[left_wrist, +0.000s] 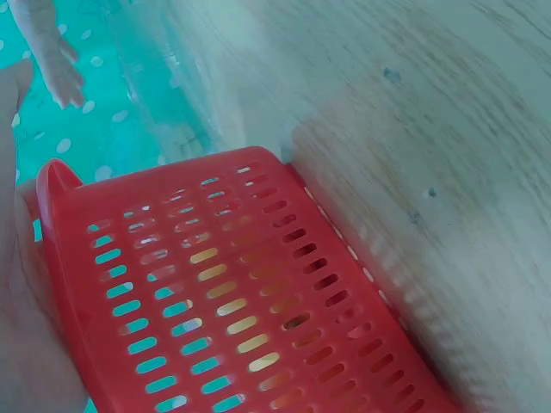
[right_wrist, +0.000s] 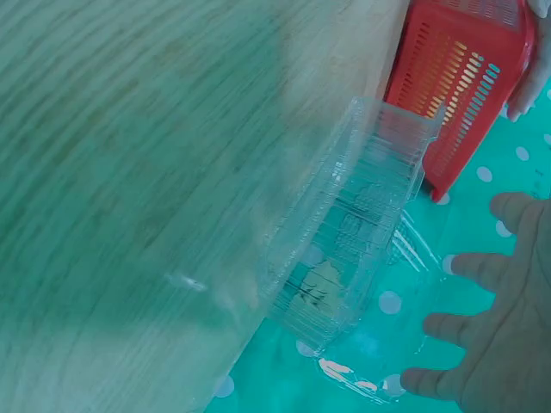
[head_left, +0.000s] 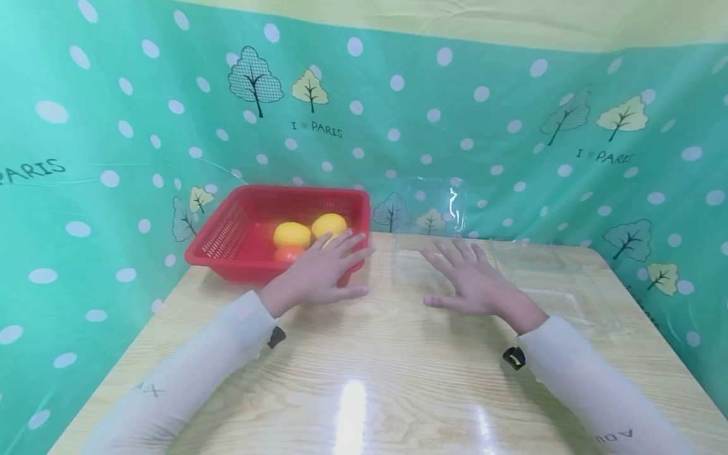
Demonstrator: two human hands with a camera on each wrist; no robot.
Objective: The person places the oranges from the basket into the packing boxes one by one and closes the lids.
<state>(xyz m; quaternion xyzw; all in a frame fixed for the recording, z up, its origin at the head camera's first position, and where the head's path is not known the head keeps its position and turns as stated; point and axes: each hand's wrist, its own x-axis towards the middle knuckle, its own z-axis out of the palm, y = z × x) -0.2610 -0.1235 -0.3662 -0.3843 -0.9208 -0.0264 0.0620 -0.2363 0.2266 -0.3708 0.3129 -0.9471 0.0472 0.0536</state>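
My left hand hovers at the right front corner of a red plastic basket, fingers spread, overlapping its rim in the head view. Inside the basket lie two round yellow fruits and an orange-red one, partly hidden by the hand and rim. My right hand is held over the table with its fingers straight and apart. Just beyond its fingertips stands a clear plastic box with its lid raised. Both hands hold nothing.
A second clear plastic container lies at the right of the wooden table, partly behind the right hand. A teal dotted curtain hangs along the back and sides.
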